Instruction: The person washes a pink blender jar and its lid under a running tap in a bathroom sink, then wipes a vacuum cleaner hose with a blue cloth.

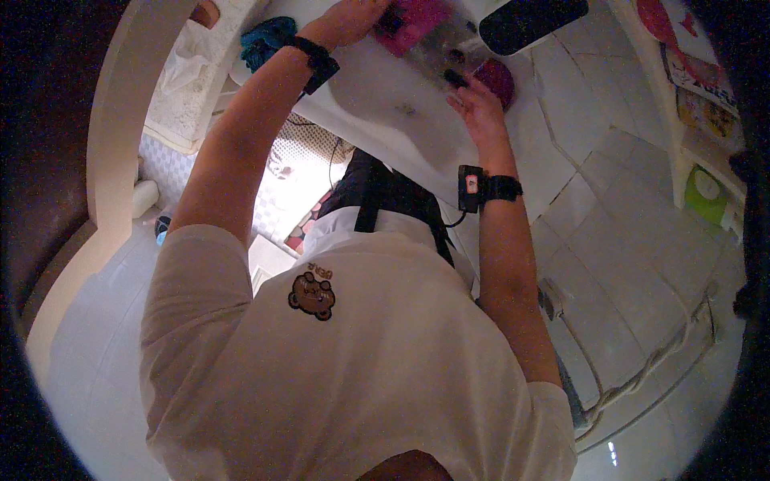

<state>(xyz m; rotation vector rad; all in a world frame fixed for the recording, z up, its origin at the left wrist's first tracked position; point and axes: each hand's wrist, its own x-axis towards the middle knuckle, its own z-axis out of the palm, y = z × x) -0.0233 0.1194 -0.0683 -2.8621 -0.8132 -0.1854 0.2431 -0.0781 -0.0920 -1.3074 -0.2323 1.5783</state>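
Both my arms reach out over a white basin (401, 112). My left hand (349, 20) closes on a pink object (417, 22) at the basin's far rim. That object is joined to or lying against a clear plastic container (449, 48). My right hand (479, 108) is at the container's near end, its fingertips pinched on a small dark part (455, 78). A maroon round thing (499, 78) lies just beyond my right fingers. Each wrist wears a black band with a small device.
A teal cloth (269, 40) lies at the basin's left end. A long black oval object (533, 20) sits above the container. Pale tiles (609, 216) cover the right, with a shelf of colourful items (706, 192) at the far right. A pale arched frame (112, 136) curves on the left.
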